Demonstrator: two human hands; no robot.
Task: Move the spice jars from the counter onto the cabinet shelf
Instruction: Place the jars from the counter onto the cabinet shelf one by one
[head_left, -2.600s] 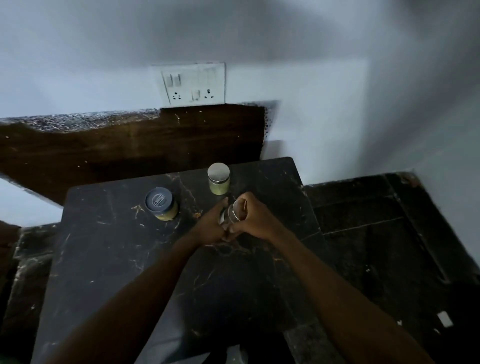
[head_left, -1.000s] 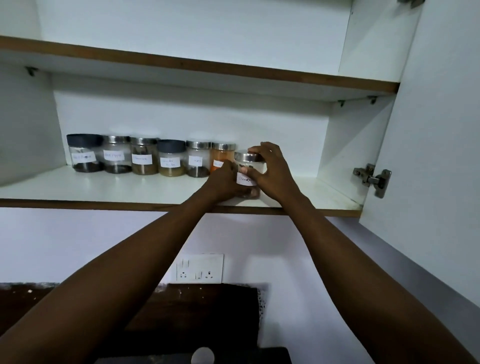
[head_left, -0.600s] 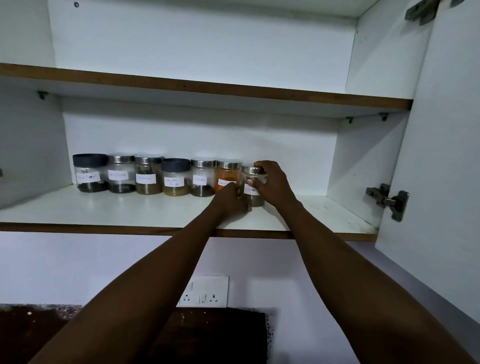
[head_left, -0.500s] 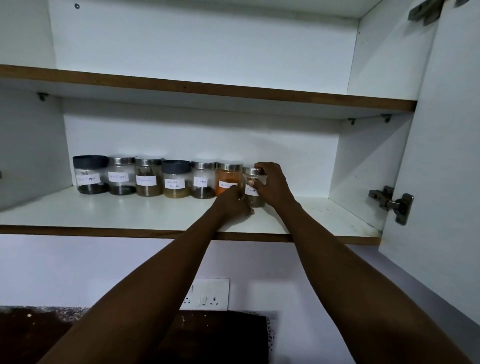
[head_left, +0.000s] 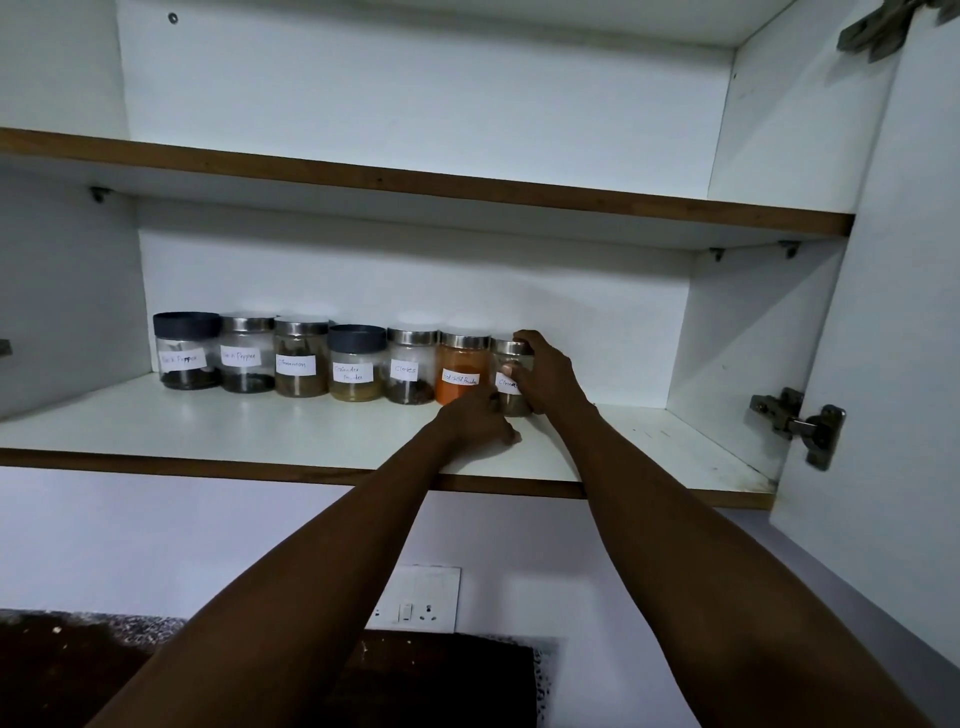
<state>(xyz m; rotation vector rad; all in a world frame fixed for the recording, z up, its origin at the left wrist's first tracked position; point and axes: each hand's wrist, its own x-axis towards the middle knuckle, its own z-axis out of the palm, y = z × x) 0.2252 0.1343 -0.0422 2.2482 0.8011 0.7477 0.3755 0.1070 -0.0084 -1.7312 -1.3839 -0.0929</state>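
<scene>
Right hand (head_left: 548, 376): fingers curled round the rightmost spice jar (head_left: 511, 387), fingertips over its steel lid, thumb (head_left: 511, 370) pressed on the paper label at the front. Jar stands upright on the cabinet shelf (head_left: 260, 431), centre of frame, at the right end of the row and touching or just beside the orange jar (head_left: 464, 375). Its label is partly covered by the thumb; text not legible in full.

Left hand (head_left: 475, 418): low on the shelf, just in front of and below the orange jar and the held jar. Fingers loosely bent, knuckles up, one fingertip (head_left: 513, 438) lying on the shelf surface. It grips nothing. Whether it touches the base of the held jar cannot be told; the gap is hidden by the hand itself.

Row on the shelf, left to right across mid-frame: dark-lidded jar (head_left: 186, 351), steel-lidded jar (head_left: 247, 353), cinnamon jar (head_left: 300, 357), second dark-lidded jar (head_left: 356, 362), cloves jar (head_left: 411, 366), then the orange jar and the held jar. All upright, close-packed, white labels facing out.

Upper shelf (head_left: 415, 179) runs across the upper part of the frame. Open cabinet door (head_left: 893, 338) at the right edge, hinge (head_left: 797, 423) at mid-right. Switch plate (head_left: 415, 597) on the wall, lower centre, between the forearms.
</scene>
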